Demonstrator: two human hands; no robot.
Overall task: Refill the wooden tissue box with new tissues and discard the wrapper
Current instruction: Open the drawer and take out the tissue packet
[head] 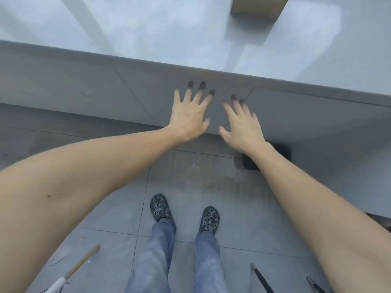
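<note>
Hands [215, 119] hung open, empty, below counter [190, 39]; box [260, 5] probably rigid, light; best gripped by its sides.

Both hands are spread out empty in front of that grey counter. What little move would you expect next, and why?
Probably a reach up and forward toward the brown box-like thing at the counter's far edge. The left hand and right hand are open and hold nothing, below the counter's front edge, and no tissues or wrapper show. Whether that brown thing is the tissue box cannot be told.
</note>
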